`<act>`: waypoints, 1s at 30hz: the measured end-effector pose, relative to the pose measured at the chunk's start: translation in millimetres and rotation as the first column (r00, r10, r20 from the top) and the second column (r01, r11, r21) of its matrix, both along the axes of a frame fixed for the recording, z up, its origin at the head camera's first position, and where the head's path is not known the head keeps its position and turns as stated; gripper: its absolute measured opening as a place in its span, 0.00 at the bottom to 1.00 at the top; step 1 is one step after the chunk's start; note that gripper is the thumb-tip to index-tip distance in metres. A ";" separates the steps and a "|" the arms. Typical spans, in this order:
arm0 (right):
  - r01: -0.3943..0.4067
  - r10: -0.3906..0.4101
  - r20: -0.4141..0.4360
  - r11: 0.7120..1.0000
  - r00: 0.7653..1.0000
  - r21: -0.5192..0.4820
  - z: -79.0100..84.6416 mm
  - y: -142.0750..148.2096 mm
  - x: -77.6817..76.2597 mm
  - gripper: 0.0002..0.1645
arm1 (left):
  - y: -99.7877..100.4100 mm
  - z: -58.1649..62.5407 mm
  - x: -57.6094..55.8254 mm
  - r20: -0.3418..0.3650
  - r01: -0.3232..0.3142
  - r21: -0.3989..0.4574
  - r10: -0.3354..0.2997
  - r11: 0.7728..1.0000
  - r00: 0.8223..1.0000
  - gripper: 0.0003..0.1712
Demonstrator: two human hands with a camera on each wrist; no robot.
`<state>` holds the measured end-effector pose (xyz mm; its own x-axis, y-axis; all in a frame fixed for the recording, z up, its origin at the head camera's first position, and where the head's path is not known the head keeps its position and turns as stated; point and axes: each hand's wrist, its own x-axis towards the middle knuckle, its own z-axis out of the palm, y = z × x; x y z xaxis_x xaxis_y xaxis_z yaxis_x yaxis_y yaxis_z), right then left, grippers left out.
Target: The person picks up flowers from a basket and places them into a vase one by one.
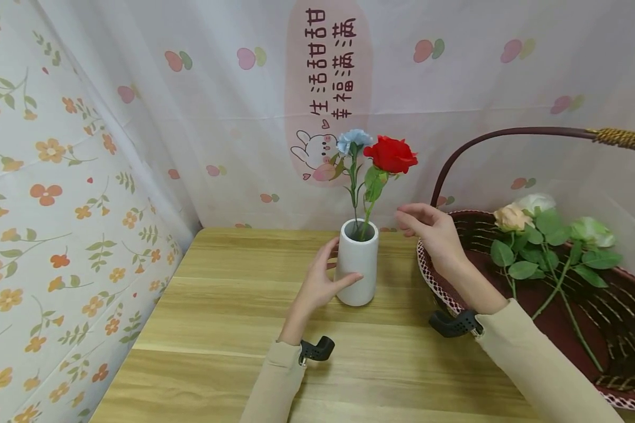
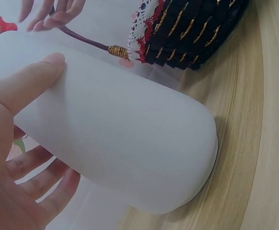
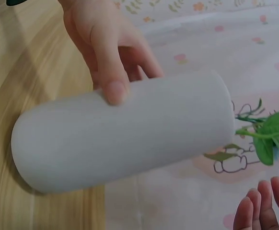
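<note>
A white vase [image 1: 357, 271] stands upright on the wooden table, with a red rose [image 1: 391, 154] and a light blue carnation [image 1: 354, 141] in it. My left hand [image 1: 319, 283] holds the vase from its left side; in the left wrist view the thumb lies on the near wall and the fingers reach round behind. To the right of the vase, my right hand [image 1: 435, 231] is in the air below the rose, fingers loosely bent and holding nothing. In the right wrist view green leaves [image 3: 269, 139] show beyond the vase's mouth, near the right fingertips.
At the right is a dark woven basket [image 1: 555, 311] with lace trim and a tall arched handle [image 1: 513, 130]. A peach rose [image 1: 512, 217], a white rose and a pale green one lie inside. Patterned curtains [image 1: 217, 129] hang behind and left of the table [image 1: 201, 329].
</note>
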<state>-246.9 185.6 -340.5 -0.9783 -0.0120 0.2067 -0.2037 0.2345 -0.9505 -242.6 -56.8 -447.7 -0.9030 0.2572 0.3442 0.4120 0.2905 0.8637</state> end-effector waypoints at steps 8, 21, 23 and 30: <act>0.022 -0.025 -0.028 0.997 0.999 -0.079 13.1 32.1 1.9 0.16 | -0.5 -0.4 0.3 0.001 0.003 0.000 -0.003 1.000 1.000 0.48; 0.028 -0.039 -0.040 0.966 0.998 -0.257 21.8 103.1 9.6 0.12 | -0.1 -0.2 1.4 0.001 0.002 0.005 -0.002 1.000 1.000 0.49; 0.046 -0.056 -0.034 0.969 0.998 -0.244 21.2 115.5 11.1 0.11 | -0.1 -0.5 1.2 0.000 0.002 0.006 -0.002 1.000 1.000 0.48; 0.176 -0.175 0.023 0.983 0.984 -0.049 16.8 159.0 13.0 0.08 | -0.3 -0.7 0.9 0.000 0.003 0.007 -0.003 1.000 1.000 0.48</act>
